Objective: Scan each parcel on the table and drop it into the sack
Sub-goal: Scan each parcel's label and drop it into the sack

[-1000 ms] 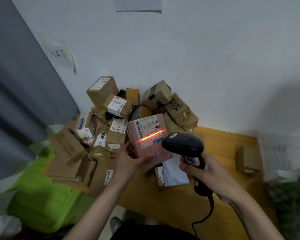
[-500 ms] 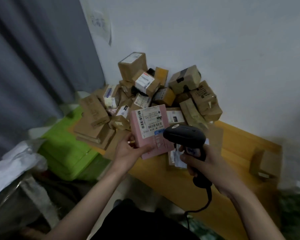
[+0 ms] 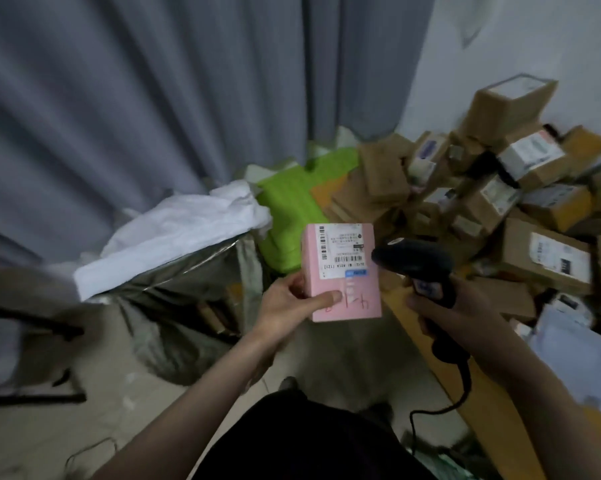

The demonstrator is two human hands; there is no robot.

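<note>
My left hand grips a pink parcel by its lower left corner, thumb across its front, label with barcodes facing me. It is held in the air off the table's left end. My right hand grips the handle of a black barcode scanner, whose head sits just right of the parcel. The open sack, with a white rim and a silvery inside, stands on the floor to the left, below the parcel's level. A pile of brown cardboard parcels covers the wooden table at the right.
Grey curtains hang behind the sack. A green package lies between the sack and the pile. A pale blue mailer lies on the table near my right arm. A dark stand is at the far left. The scanner's cable hangs below the table edge.
My view has swung left from the wall and pile towards the curtains and sack. The pink parcel has moved left with my left hand, and the scanner's red line on its label is gone.
</note>
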